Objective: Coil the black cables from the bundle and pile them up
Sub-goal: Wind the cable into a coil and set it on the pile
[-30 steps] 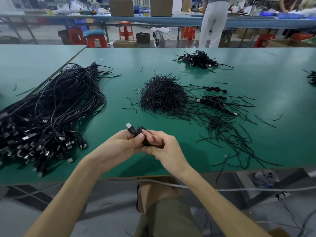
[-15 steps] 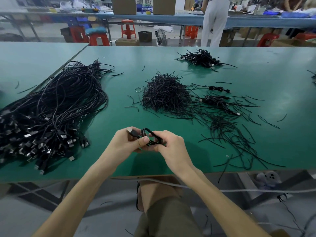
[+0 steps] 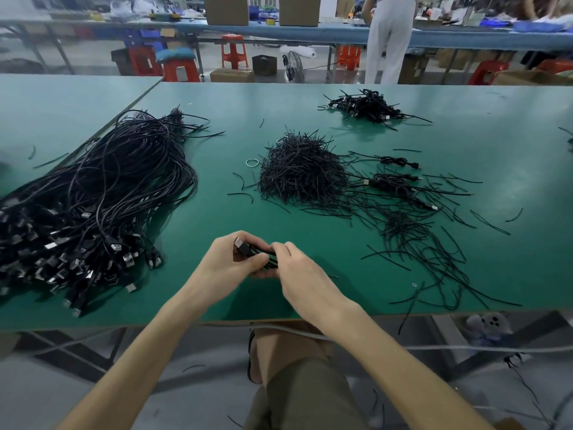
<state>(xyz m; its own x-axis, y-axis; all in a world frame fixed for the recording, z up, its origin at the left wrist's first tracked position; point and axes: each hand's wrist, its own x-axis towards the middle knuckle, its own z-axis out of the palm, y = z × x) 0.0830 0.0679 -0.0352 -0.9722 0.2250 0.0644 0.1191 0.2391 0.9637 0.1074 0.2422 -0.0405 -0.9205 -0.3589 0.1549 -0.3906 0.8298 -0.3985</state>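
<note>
The coiled black cable (image 3: 268,258) sat pinched between both hands. The left hand (image 3: 231,262) curled thumb and fingers round its plug end, and the right hand (image 3: 302,270) pinched the loops with its fingertips. The loop that stood open 0.5 s before had flattened into a tight bunch. The hands hovered just inside the table's (image 3: 372,299) near edge, with bare green surface beyond them, between the bundle (image 3: 93,206) at left and the heap of ties (image 3: 300,172).

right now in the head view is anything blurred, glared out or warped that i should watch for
Head view: left hand and right hand on the cable are sharp, with a soft shadow beneath; the near edge of the green table bows slightly from wide-angle distortion; the red stools behind look soft; no harsh glare, only small glints on plugs of the bundle.
</note>
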